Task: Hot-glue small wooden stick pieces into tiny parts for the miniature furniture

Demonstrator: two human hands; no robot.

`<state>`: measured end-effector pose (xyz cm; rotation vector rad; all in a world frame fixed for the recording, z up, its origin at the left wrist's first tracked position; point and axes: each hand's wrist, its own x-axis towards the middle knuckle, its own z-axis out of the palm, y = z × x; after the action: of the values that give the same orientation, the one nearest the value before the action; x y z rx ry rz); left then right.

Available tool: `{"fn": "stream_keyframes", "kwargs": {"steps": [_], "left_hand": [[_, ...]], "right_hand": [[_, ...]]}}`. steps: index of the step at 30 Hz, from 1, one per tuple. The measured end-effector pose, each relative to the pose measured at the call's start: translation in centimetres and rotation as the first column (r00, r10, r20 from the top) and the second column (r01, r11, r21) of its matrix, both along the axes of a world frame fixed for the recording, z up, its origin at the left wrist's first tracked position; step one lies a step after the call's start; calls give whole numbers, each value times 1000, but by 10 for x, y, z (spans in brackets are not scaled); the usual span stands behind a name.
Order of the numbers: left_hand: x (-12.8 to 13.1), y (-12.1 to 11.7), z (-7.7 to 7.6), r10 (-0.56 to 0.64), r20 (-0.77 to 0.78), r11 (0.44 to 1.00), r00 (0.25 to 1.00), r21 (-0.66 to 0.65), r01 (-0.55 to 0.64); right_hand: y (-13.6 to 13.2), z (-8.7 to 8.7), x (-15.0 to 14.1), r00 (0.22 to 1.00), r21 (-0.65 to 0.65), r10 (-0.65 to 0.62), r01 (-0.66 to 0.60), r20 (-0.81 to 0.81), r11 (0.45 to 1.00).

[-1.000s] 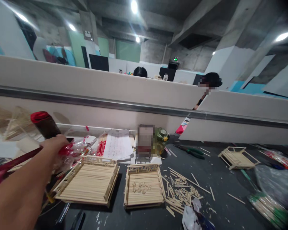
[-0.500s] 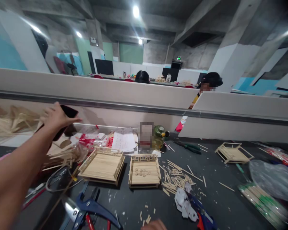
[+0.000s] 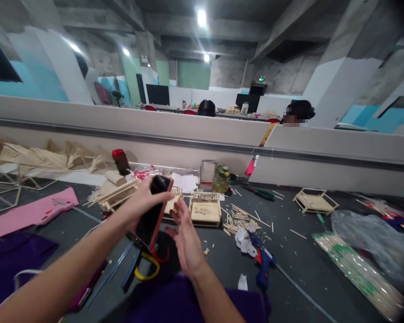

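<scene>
My left hand (image 3: 139, 202) grips a dark phone in a red case (image 3: 154, 211), held upright in front of me over the dark table (image 3: 289, 264). My right hand (image 3: 186, 240) hovers beside the phone with its fingers spread, touching nothing. Just beyond the hands lie small trays built of wooden sticks (image 3: 205, 210), with loose sticks (image 3: 244, 217) scattered to their right.
A blue glue gun (image 3: 263, 262) and crumpled paper (image 3: 244, 240) lie right of my hands. Pliers and cutters (image 3: 144, 264) sit below the phone. A pink sheet (image 3: 30, 213), a red-capped bottle (image 3: 120, 161), another stick tray (image 3: 314, 200) and bagged sticks (image 3: 360, 273) surround them. People sit behind the partition (image 3: 188, 130).
My left hand pulled the phone back from the far left near the partition to the middle in front of me. My right hand rose into view beside it. The camera tilted and shifted left.
</scene>
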<state>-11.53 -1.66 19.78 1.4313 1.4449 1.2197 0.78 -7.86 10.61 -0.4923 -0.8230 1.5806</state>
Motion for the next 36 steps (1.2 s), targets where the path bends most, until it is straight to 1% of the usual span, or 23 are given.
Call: {"fn": "stream_keyframes", "kwargs": {"steps": [1,2,4,6,7,8,10,12,13,14,15,17,20,22,23,25,29,31,36], "left_hand": [[7,-9,-10,-31,27,999,999,-18,31],[11,-17,-20,-37,57,999,998,-18,38],[12,-29,-35,-49,174,997,984,-48,58],[5,-41,-46,-54,378,991,924,-94,97],[0,-48,-51,-25,471,992,882,-99,82],[-5,-56,-57,10,546,994,838,-97,51],[-14,-76,-73,130,615,991,778,-90,-95],[-19,-97,-92,240,582,971,777,-130,-202],[-19,-108,-101,248,556,968,793,-169,-184],[-19,-118,-110,202,555,975,807,-191,-113],[-19,-126,-118,132,567,975,813,-221,-4],[-19,-139,-131,37,576,969,817,-220,111],[-21,-146,-143,-101,561,963,822,-153,223],[-23,-147,-150,-157,555,948,817,-148,283],[-24,-147,-153,-162,557,943,814,-156,295],[-24,-147,-160,-144,570,946,809,-162,282],[-23,-151,-173,-120,615,950,780,-156,270],[-23,-153,-177,-119,632,950,766,-153,273],[-24,-153,-181,-126,651,951,749,-137,279]], "right_hand": [[3,-2,-12,994,-22,53,-55,-97,998],[4,-6,-22,982,-59,50,-61,-180,996],[2,-16,-34,962,-182,48,-99,-269,978],[-1,-24,-34,945,-308,84,-186,-315,933],[-3,-26,-30,933,-344,121,-242,-338,907],[-5,-27,-25,918,-359,160,-296,-364,885],[-8,-26,-14,885,-350,220,-375,-409,858],[-10,-26,-6,869,-341,235,-401,-437,850],[-10,-27,-3,866,-345,237,-407,-441,846],[-11,-29,-2,866,-353,244,-414,-437,839],[-12,-32,-2,867,-362,254,-422,-428,831],[-13,-38,-3,873,-377,272,-431,-406,820],[-15,-49,-8,884,-390,261,-415,-389,822],[-18,-54,-11,897,-424,251,-399,-363,813],[-19,-57,-12,903,-447,252,-396,-347,802],[-23,-62,-13,904,-466,262,-403,-337,788],[-29,-68,-13,874,-375,291,-439,-389,816],[-30,-69,-14,874,-359,297,-438,-385,824],[-31,-69,-14,894,-414,288,-420,-344,808]]}}
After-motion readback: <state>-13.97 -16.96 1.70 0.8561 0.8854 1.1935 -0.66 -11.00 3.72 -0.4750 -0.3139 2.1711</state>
